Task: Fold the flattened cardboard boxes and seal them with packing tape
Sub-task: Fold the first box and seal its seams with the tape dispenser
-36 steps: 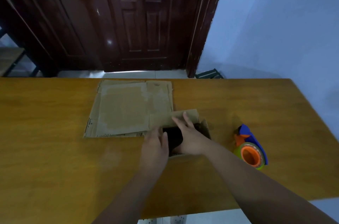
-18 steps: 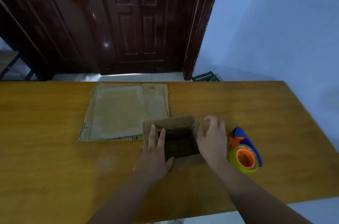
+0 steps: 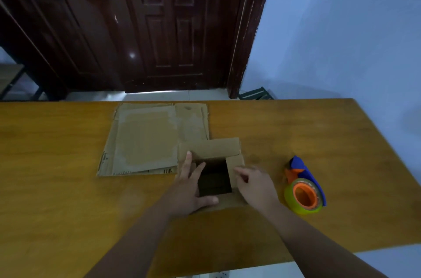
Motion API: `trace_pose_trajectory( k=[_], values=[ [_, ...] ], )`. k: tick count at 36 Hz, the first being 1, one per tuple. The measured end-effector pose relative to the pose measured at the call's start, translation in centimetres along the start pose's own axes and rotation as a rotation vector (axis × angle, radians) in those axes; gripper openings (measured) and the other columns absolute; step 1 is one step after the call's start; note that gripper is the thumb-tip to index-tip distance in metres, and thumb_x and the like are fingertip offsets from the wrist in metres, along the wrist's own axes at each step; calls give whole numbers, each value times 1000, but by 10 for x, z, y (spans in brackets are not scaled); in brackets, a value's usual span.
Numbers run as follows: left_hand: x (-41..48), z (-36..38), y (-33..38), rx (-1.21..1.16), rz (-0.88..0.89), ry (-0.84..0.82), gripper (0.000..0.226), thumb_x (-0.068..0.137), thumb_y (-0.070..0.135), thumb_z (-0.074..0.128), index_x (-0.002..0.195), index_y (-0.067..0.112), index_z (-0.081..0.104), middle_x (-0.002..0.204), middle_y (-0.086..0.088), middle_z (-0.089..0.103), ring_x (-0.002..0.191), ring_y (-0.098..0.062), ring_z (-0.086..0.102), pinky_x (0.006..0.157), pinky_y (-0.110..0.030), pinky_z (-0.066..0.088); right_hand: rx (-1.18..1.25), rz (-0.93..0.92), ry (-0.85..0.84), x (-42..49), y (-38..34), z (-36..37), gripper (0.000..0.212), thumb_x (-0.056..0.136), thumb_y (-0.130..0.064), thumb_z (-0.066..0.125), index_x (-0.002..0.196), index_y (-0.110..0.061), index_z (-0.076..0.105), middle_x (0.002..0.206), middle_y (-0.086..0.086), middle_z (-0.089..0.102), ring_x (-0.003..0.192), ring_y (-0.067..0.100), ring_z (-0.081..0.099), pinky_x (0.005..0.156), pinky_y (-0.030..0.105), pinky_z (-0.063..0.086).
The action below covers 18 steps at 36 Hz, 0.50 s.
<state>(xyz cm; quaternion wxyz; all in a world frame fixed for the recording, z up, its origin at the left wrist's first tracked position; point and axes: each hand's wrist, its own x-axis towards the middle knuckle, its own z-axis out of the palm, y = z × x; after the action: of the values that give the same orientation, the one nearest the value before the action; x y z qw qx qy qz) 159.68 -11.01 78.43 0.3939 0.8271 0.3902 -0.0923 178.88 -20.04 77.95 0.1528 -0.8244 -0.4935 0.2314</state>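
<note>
Small box (image 3: 214,178) on counter (image 3: 57,186), top open, beside flat cardboard stack (image 3: 145,138). L hand (image 3: 191,189) flat, fingers straight, pressing box's left side. R hand (image 3: 256,184) at right flap (image 3: 237,161); grip unclear. Fold sides level & square before far flap (image 3: 209,149). Tape dispenser (image 3: 304,189) near R.

Dark wooden door (image 3: 159,27) at 12 o'clock, pale blue wall (image 3: 341,27) at 2 o'clock, light tiled floor (image 3: 159,96) between them and the wooden table (image 3: 68,209).
</note>
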Motion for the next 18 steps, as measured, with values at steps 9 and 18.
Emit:
trace_pose_trajectory(
  k=[9,18],
  values=[
    [-17,7,1,127,68,6,65,80,63,59,139,47,37,155,11,-23,142,-17,-23,118,-46,0,144,34,-115,10,5,-3,20,100,-34,46,115,-39,58,70,-13,63,53,2,55,43,11,38],
    [-6,4,2,-146,-60,513,19,90,29,63,107,22,67,102,10,56,97,-9,56,78,-10,40,433,76,-237,12,21,-17,75,71,-78,47,116,-20,65,113,-1,67,104,16,61,89,29,48]
  ],
)
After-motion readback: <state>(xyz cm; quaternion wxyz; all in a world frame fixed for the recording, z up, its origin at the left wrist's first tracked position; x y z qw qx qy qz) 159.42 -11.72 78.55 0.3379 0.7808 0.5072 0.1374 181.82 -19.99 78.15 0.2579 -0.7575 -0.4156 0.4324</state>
